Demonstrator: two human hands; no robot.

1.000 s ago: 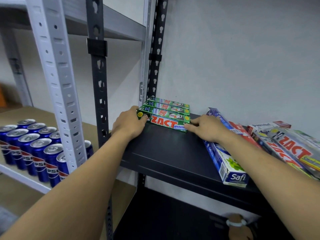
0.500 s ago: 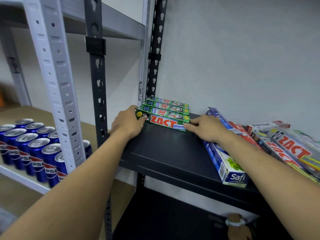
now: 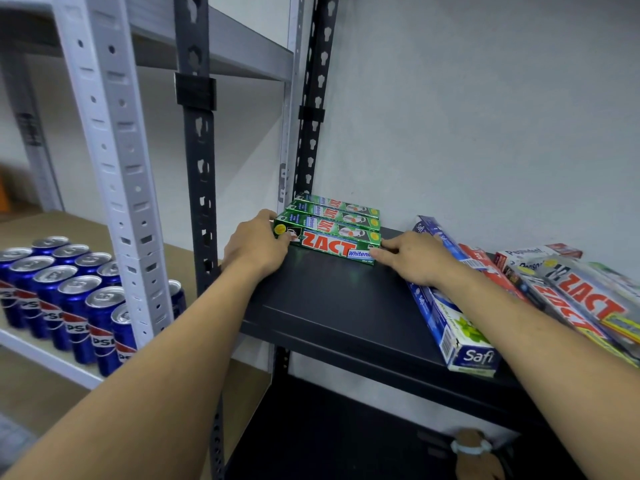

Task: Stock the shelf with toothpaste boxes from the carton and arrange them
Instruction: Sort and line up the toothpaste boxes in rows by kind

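Four flat green ZACT toothpaste boxes (image 3: 337, 220) lie side by side at the far left corner of the black metal shelf board (image 3: 332, 306), long sides touching, running left to right, hard by the rear black slotted upright (image 3: 311, 109) and the grey wall (image 3: 485, 116). The nearest green box (image 3: 329, 245) shows its red ZACT lettering toward the viewer.

Left hand (image 3: 256, 245): at the left end of that row, fingers curled round the end of the nearest green box, thumb up on top, grasping it. Right hand (image 3: 414, 259): at the right end of the same box, fingers fairly straight, tips touching the end, nothing clasped. Both forearms reach in from the near side.

Right of the right hand, a long blue-and-white Safi toothpaste box (image 3: 453, 327) lies at an angle, its near end at the shelf's front edge; the right wrist passes over it. Beside it is a red toothpaste box (image 3: 485, 268), then a loose overlapping pile of ZACT and Pepsodent boxes (image 3: 581, 299) at far right.

Left, past the front black slotted post (image 3: 199, 150) and a white perforated post (image 3: 117, 168), rows of blue Pepsi cans (image 3: 65, 292) stand upright on a lower white-framed shelf.
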